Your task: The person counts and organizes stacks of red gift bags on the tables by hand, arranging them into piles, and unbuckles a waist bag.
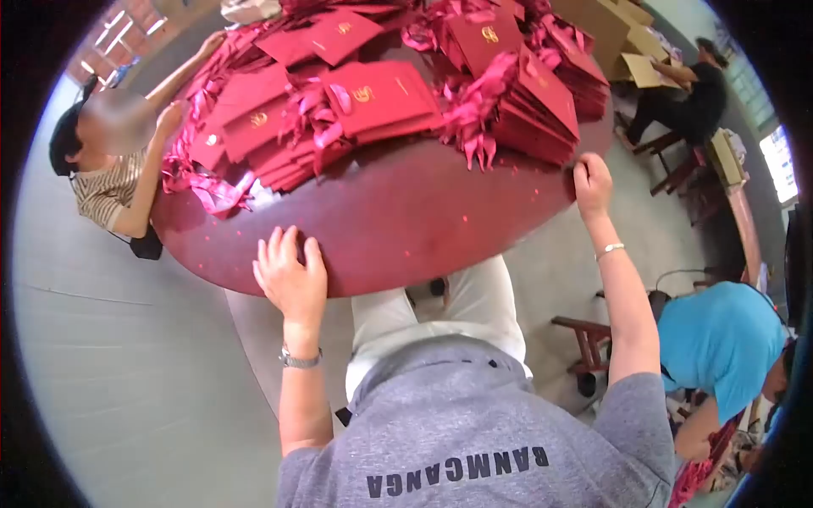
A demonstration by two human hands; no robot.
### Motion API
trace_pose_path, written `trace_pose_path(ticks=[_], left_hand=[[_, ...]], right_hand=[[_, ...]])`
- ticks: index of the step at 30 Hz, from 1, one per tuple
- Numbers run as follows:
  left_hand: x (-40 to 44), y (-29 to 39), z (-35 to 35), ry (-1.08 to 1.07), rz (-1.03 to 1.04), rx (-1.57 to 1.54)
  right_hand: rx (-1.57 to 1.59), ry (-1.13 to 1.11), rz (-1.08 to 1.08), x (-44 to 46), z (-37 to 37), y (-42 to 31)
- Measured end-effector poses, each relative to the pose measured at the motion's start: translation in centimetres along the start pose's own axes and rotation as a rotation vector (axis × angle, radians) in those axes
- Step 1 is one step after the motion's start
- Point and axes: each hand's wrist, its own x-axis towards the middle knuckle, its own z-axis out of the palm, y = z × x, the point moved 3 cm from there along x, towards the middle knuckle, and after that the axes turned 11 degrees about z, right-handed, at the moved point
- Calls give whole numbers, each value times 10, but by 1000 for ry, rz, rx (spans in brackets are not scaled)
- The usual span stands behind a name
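A dark red round table (398, 220) bears piles of red cards or bags (381, 97) with gold emblems and pink ribbons (478, 106). My left hand (292, 267) lies on the table's near edge, fingers spread, holding nothing. At the table's right edge is my right hand (593, 182), its fingers curled beside the rim; the fingertips are partly hidden, and whether they grip the edge is unclear. The nearest pile to it is the right stack of red cards (538, 110).
A person in a striped top (110, 190) sits at the table's left side. A person in black (699, 93) is at the upper right near cardboard (648, 72). A person in a blue shirt (720, 339) bends at the lower right, near a wooden stool (584, 339).
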Motion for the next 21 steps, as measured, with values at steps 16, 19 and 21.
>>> trace_pose_path(ticks=[16, 19, 21], left_hand=[[21, 23, -10, -49, -323, -1200], [48, 69, 21, -303, -796, -1928], [71, 88, 49, -426, -1019, -2153]], right_hand=[[604, 374, 425, 39, -28, -29], [636, -1, 136, 82, -11, -196], [497, -423, -115, 103, 42, -269]])
